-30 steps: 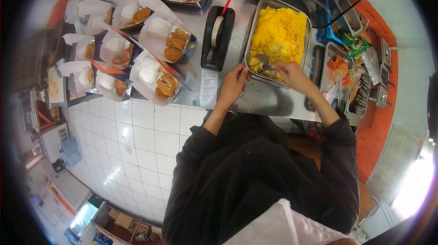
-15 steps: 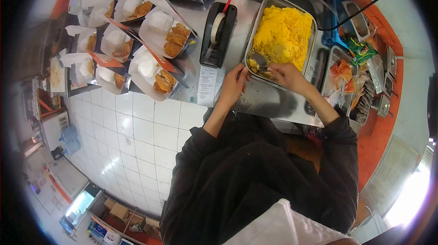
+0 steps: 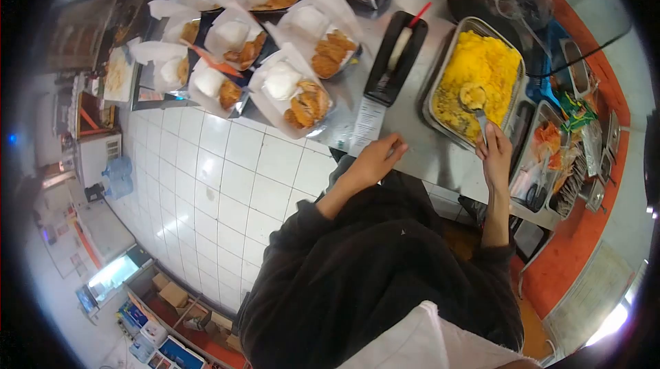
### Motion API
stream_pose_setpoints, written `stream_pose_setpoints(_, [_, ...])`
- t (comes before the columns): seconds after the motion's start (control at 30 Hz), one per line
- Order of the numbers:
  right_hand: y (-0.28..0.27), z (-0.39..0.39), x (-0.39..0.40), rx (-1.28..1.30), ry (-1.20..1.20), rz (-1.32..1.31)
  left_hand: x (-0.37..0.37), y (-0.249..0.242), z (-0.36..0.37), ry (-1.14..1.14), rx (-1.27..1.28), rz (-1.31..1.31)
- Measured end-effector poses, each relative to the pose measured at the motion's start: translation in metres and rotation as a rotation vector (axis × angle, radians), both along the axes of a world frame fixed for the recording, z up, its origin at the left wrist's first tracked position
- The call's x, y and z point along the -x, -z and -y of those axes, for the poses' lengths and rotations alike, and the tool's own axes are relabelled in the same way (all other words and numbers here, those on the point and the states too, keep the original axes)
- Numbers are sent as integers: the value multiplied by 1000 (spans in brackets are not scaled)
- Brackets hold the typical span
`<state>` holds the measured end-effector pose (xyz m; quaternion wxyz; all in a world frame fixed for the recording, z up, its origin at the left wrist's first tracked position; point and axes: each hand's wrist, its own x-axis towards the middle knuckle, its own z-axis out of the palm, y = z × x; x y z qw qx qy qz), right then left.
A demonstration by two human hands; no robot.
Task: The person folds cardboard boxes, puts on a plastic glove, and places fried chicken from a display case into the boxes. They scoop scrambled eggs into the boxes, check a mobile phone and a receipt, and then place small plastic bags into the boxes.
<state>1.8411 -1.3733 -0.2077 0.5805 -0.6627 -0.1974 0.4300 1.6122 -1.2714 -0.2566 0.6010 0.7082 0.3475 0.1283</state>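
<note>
Left hand [image 3: 375, 161] first, at the near edge of the tabletop [image 3: 405, 125], fingers loosely part-curled, nothing showing in its hold; next along, the yellow food [image 3: 489, 53], heaped in a metal tray [image 3: 427, 102], looking soft and crumbly, likely to scatter if jolted; over it the spoon [image 3: 472, 97], its bowl loaded, probably light and stiff, best taken by the handle, away from any grease; and there is the right hand [image 3: 496, 150], fingers closed round that handle; now the surface, from the left: paper-lined boxes [image 3: 264, 102] with white mounds and browned pieces, a printed slip [image 3: 368, 123] at the near end of a black tape dispenser [image 3: 382, 86], shiny bare metal, then a green packet [image 3: 576, 115] past the tray; and the room: blue jugs [image 3: 118, 176], pale tiled floor [image 3: 227, 163], orange wall [image 3: 574, 266] far right.
</note>
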Motion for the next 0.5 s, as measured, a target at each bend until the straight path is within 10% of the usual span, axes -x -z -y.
stream_pose_setpoints(0.27, [-32, -30, 156, -86, -265, -712, 148, -17, -41, -374, -356, -436])
stream_pose_setpoints(0.33, [-7, -49, 192, -57, -305, -719, 163, 3, -57, -256, -810, -324])
stream_pose_setpoints(0.5, [43, -122, 226, -150, -455, 601, 163, 50, -66, -224, -870, -195])
